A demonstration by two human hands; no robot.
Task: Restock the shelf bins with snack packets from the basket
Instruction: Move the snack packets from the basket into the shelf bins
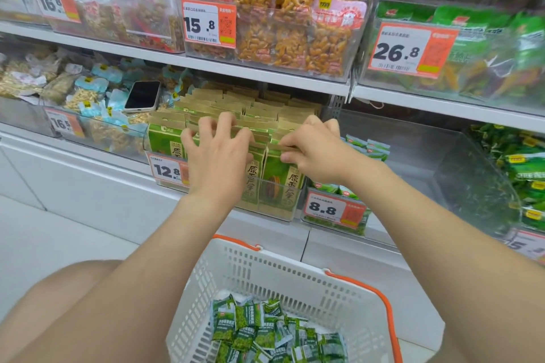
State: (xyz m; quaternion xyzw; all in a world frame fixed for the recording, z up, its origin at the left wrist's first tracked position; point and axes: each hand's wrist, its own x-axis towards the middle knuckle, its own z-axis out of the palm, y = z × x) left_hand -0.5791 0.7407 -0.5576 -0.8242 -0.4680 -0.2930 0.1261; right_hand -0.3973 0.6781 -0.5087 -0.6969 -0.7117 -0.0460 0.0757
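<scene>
A clear shelf bin (274, 209) priced 12.8 holds several upright green-and-tan snack packets (236, 106). My left hand (218, 153) lies spread over the front packets, its fingers bent over their top edges. My right hand (312, 150) pinches the top edge of a front packet (281, 171). Below, a white basket (265, 274) with orange handles holds several small green packets (274, 330). A nearly empty clear bin (427, 156) tagged 8.8 stands to the right with a few small green packets (368, 147) inside.
A phone (143, 96) lies on the packets in the bin to the left. The upper shelf carries bins of orange snacks (289, 35) and green bags (483, 47). A bin of green packets (522, 168) stands far right. My bare knee (73, 289) shows lower left.
</scene>
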